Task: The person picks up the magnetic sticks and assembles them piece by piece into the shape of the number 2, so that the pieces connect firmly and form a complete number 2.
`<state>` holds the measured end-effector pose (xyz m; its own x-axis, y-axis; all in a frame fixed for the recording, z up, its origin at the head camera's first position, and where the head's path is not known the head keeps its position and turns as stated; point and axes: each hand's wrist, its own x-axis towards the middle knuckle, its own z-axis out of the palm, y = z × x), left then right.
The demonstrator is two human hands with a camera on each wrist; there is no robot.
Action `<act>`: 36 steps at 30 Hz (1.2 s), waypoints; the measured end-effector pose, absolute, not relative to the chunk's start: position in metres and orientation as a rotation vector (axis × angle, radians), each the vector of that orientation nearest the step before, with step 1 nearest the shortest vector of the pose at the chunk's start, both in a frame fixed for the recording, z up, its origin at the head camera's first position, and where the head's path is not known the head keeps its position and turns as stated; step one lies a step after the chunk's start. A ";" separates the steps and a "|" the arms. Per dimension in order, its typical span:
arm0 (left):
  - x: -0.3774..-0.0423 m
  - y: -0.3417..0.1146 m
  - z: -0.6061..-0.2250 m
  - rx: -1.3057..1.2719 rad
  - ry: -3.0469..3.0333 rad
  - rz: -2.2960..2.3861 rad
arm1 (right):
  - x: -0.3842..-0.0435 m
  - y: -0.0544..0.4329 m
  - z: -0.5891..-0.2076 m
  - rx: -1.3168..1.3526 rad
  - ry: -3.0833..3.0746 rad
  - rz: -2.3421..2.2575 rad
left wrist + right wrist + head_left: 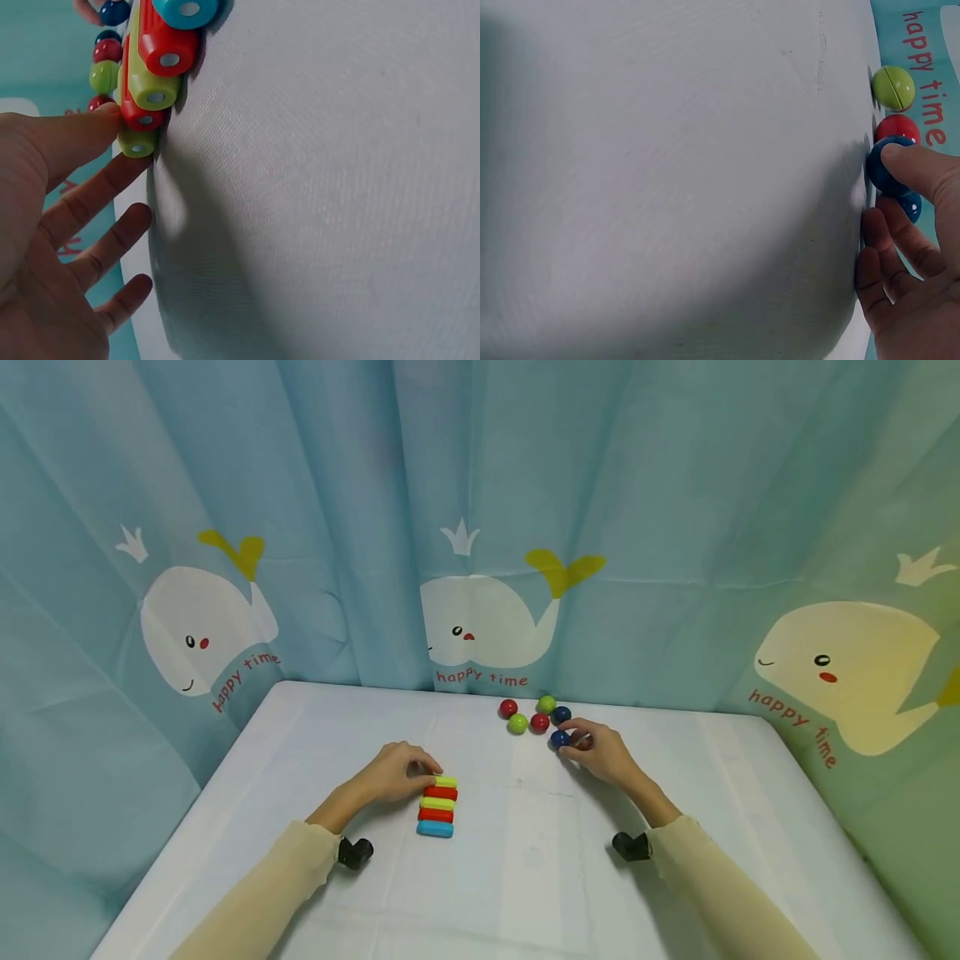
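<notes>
A row of short plastic magnetic rods lies side by side: the far yellow-green rod (pixel 446 782), a red rod (pixel 441 793), another yellow-green one, another red one, and a blue rod (pixel 435 829) nearest me. My left hand (pixel 397 772) pinches the far yellow-green rod at its left end between thumb and index finger; the other fingers are spread in the left wrist view. Farther right, my right hand (pixel 603 753) pinches a blue ball (pixel 887 166) between thumb and fingers, close over the table. Beside it sit a second blue ball (pixel 562 715) and a red ball (pixel 540 722).
Near the table's back edge are two green balls, one in front (pixel 517 723) and one behind (pixel 547 704), and another red ball (pixel 508 709). A blue curtain (pixel 360 527) with whale prints hangs behind the white table (pixel 510 885). Black wrist cameras sit at both sleeves.
</notes>
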<state>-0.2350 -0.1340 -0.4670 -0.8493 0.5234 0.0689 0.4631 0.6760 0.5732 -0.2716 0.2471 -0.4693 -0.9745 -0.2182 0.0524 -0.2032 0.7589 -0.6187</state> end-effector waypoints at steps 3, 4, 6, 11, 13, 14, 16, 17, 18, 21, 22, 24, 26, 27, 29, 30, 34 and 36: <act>-0.237 -0.134 -0.467 0.845 2.772 0.892 | -0.271 0.248 -0.471 -0.353 2.923 -1.023; -0.238 -0.133 -0.467 0.858 2.768 0.888 | -0.270 0.248 -0.471 -0.356 2.923 -1.026; -0.239 -0.132 -0.466 0.879 2.759 0.885 | -0.270 0.248 -0.471 -0.362 2.922 -1.032; -0.240 -0.129 -0.466 0.892 2.768 0.857 | -0.266 0.248 -0.468 -0.370 2.919 -1.041; -0.241 -0.128 -0.466 0.875 2.776 0.843 | -0.265 0.249 -0.467 -0.372 2.916 -1.046; -0.242 -0.128 -0.466 0.871 2.780 0.840 | -0.265 0.249 -0.467 -0.370 2.913 -1.054; -0.242 -0.127 -0.466 0.863 2.786 0.834 | -0.265 0.249 -0.467 -0.364 2.909 -1.061; -0.242 -0.127 -0.466 0.859 2.785 0.833 | -0.265 0.248 -0.467 -0.360 2.906 -1.062; -0.242 -0.127 -0.465 0.857 2.785 0.831 | -0.266 0.249 -0.468 -0.355 2.905 -1.061; -0.243 -0.126 -0.464 0.855 2.781 0.820 | -0.266 0.249 -0.469 -0.333 2.906 -1.052; -0.243 -0.126 -0.464 0.856 2.776 0.821 | -0.266 0.249 -0.469 -0.335 2.907 -1.047; -0.244 -0.125 -0.464 0.846 2.765 0.820 | -0.265 0.249 -0.469 -0.330 2.909 -1.045; -0.245 -0.125 -0.464 0.840 2.756 0.826 | -0.264 0.249 -0.468 -0.317 2.910 -1.042; -0.246 -0.124 -0.465 0.839 2.752 0.831 | -0.263 0.249 -0.467 -0.314 2.909 -1.038; -0.247 -0.123 -0.465 0.826 2.751 0.840 | -0.261 0.248 -0.467 -0.298 2.904 -1.038; -0.247 -0.123 -0.466 0.824 2.751 0.847 | -0.260 0.248 -0.467 -0.289 2.901 -1.038; -0.248 -0.120 -0.464 0.783 2.751 0.878 | -0.257 0.248 -0.468 -0.297 2.896 -1.035; -0.248 -0.117 -0.462 0.758 2.752 0.888 | -0.255 0.249 -0.469 -0.303 2.898 -1.035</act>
<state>-0.2482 -0.1171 -0.4623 -0.8605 0.5094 0.0102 0.4192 0.6964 0.5825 -0.2547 0.2487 -0.4687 -0.9795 -0.2003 0.0193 -0.1672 0.7568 -0.6319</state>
